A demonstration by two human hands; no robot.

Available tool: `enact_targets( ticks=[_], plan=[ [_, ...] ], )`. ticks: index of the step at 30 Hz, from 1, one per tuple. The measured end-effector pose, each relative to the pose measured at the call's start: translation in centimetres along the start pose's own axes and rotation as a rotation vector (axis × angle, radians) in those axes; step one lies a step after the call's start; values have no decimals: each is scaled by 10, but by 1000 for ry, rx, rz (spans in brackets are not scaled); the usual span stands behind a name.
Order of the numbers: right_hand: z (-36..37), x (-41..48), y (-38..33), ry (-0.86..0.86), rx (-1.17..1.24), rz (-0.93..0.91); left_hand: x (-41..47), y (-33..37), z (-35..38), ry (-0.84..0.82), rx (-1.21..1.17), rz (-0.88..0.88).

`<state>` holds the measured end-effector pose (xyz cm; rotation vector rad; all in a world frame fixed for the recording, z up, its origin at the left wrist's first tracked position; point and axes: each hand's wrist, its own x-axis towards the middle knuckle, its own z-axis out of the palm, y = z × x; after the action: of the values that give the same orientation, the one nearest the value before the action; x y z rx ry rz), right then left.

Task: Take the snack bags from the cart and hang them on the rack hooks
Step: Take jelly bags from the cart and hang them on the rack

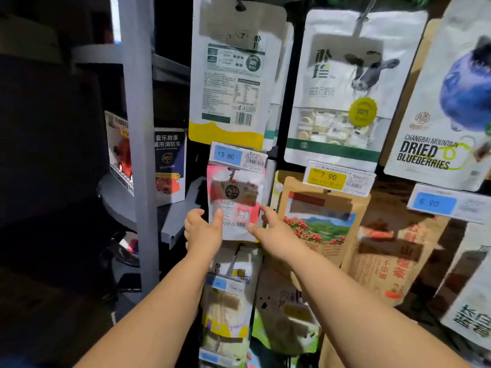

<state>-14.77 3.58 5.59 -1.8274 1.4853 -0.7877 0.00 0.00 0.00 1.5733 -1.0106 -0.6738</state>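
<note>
A small pink and white snack bag (235,200) hangs with its back label facing me, its top at a rack hook (230,171) just under the blue 13.80 price tag (229,155). My left hand (203,231) grips the bag's lower left edge, thumb laid on its front. My right hand (268,225) pinches the lower right edge between thumb and forefinger. Whether the hook passes through the bag's hole is blurred. The cart is out of view.
Hanging bags crowd the rack: a white and yellow bag (233,73) above, a cow-print bag (342,86), dried blueberries (449,102), a brown bag (318,221) beside my right hand, more bags below. A grey upright post (138,134) and boxed toy fire trucks (170,166) stand left.
</note>
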Motion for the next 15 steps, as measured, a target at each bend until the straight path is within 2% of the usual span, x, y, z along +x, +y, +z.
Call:
enact_targets(
  ticks=[7,12,15],
  plan=[
    [17,43,3,135,100,102,31,-1,1,-178,-125,30],
    [16,46,7,292,123,45,31,0,-7,-181,-158,60],
    [17,38,9,297,161,-22,29,-8,-14,-286,-214,118]
  ],
)
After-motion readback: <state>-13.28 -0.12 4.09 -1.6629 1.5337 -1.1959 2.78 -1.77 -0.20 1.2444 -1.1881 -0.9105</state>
